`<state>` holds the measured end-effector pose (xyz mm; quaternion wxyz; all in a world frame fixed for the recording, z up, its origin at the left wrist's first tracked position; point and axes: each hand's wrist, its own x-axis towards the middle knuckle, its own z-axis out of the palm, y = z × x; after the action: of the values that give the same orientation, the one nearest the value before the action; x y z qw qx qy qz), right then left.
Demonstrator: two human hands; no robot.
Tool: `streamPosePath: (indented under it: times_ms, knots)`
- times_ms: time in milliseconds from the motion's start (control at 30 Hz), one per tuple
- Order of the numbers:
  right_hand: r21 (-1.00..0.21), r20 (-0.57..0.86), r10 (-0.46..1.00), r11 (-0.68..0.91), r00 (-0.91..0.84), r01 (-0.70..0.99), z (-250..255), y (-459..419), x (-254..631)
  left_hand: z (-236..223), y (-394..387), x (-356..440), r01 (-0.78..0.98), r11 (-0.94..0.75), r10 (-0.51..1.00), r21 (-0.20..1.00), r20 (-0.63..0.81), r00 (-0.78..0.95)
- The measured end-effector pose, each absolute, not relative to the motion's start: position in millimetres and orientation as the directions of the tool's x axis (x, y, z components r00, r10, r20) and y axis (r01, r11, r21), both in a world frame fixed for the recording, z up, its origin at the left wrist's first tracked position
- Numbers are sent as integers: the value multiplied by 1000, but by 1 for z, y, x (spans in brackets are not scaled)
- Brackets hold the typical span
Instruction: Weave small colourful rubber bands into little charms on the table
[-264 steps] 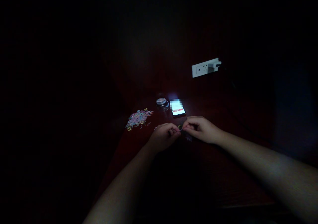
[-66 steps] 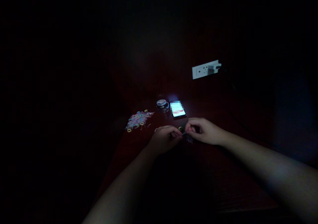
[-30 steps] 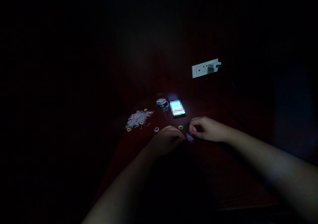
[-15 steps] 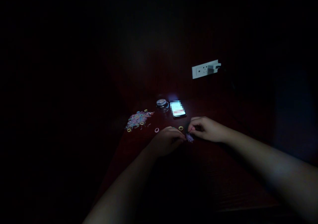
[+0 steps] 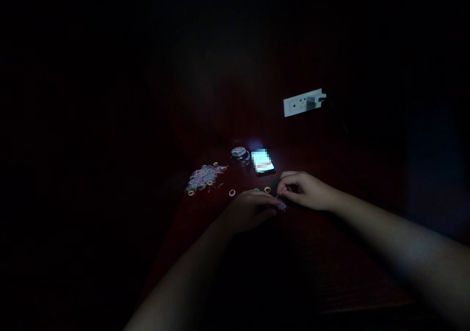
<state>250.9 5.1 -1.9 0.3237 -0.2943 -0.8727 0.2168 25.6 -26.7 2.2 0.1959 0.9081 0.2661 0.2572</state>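
A small bunch of purple elastic hair bands [image 5: 282, 206] lies on the dark red table between my hands. My left hand [image 5: 251, 209] reaches in from the left, its fingers stretched out over the near side of the bunch and the thumb apart below. My right hand [image 5: 301, 190] is closed in a pinch just above the bunch. A thin pale strand, seemingly one elastic band, runs from its fingertips toward my left fingers. Beyond my left hand lie a pink ring band [image 5: 232, 193], a yellow ring band [image 5: 268, 190] and a green one [image 5: 256, 190], partly hidden.
A pile of small coloured bands [image 5: 205, 177] lies on the table's left side. A round clear jar with a patterned lid [image 5: 238, 152] stands beside a lit phone [image 5: 262, 161]. On the wall is a white socket [image 5: 299, 104] with a plug in it. Surroundings are very dark.
My left fingers have moved slightly right, now covering part of the purple bunch. My right hand has shifted a little left, and a thin strand shows at its fingertips.
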Motion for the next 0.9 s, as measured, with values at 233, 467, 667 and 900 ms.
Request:
streamPosePath:
  times_ms: [233, 467, 667, 900]
  knots:
    - [-560, 432, 671, 723, -603, 404, -6, 12, 254, 1, -26, 25, 396, -798, 560, 454, 318, 765]
    - [-555, 347, 684, 701, -641, 448, -9, 15, 255, -1, -24, 25, 454, -781, 598, 428, 307, 740]
    - [-542, 277, 673, 699, -686, 467, -13, 17, 254, 0, -24, 25, 460, -775, 606, 433, 303, 735]
    - [-545, 270, 688, 686, -673, 482, -13, 16, 251, -1, -26, 26, 473, -775, 613, 420, 314, 725]
